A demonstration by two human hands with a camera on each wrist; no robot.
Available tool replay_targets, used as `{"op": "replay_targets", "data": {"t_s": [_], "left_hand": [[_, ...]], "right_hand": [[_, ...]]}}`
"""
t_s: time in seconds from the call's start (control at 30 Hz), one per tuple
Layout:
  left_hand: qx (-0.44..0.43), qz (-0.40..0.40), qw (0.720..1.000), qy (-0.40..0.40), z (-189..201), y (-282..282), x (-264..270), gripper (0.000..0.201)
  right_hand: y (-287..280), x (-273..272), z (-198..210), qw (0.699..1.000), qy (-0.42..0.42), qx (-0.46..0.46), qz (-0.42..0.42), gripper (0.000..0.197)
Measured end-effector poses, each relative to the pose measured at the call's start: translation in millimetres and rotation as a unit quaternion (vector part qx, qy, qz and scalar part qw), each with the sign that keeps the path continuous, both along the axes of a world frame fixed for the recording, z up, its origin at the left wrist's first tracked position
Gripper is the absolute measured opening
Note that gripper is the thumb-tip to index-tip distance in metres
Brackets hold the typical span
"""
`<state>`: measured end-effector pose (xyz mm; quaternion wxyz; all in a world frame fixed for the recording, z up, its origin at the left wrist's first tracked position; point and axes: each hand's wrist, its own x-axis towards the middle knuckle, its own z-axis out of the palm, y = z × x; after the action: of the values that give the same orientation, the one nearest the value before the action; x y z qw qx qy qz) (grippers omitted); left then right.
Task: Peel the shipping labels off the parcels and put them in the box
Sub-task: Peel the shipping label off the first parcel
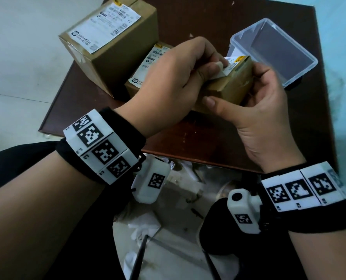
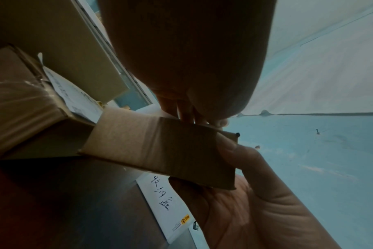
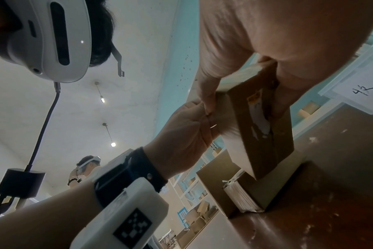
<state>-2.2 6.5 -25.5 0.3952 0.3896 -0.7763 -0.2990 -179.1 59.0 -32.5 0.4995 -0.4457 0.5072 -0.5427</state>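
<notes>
Three parcels on the table (image 1: 218,142); the right hand (image 1: 254,118) grips the small parcel (image 1: 228,87) above it, the left hand (image 1: 174,77) pinches its half-lifted label (image 1: 226,66). Peeling step. Next, likely: pull free, drop in the box (image 1: 293,63), just beside.

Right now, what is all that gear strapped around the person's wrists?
Both hands are bare. Each wrist wears a black fabric cuff ringed by white blocks printed with black-and-white square codes. A small white camera pod, also coded, hangs under each wrist.
</notes>
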Motion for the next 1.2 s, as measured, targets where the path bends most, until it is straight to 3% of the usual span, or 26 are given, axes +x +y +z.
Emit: {"op": "replay_targets", "data": {"t_s": [0.17, 0.3, 0.63, 1.07, 1.2], "left_hand": [[0.016, 0.013, 1.000, -0.003, -0.2, 0.0, -0.5, 0.006], [0.022, 0.035, 0.999, -0.017, -3.2, -0.4, 0.0, 0.017], [0.064, 0.045, 0.997, 0.005, -4.5, 0.7, -1.4, 0.011], [0.113, 0.033, 0.992, 0.050, -7.9, -1.8, -2.1, 0.011], [0.106, 0.036, 0.987, 0.114, -1.5, 0.6, -4.1, 0.026]], "right_hand": [[0.1, 0.9, -0.6, 1.000, 0.002, -0.004, 0.003, 0.080], [-1.1, 0.3, -3.4, 1.000, 0.003, -0.008, 0.004, 0.082], [-1.9, -1.4, -6.0, 1.000, 0.007, -0.013, 0.011, 0.085], [-5.8, -6.1, -12.5, 0.999, 0.033, -0.040, 0.009, 0.084], [-6.3, -5.9, -15.5, 0.994, 0.085, -0.067, 0.001, 0.086]]}}
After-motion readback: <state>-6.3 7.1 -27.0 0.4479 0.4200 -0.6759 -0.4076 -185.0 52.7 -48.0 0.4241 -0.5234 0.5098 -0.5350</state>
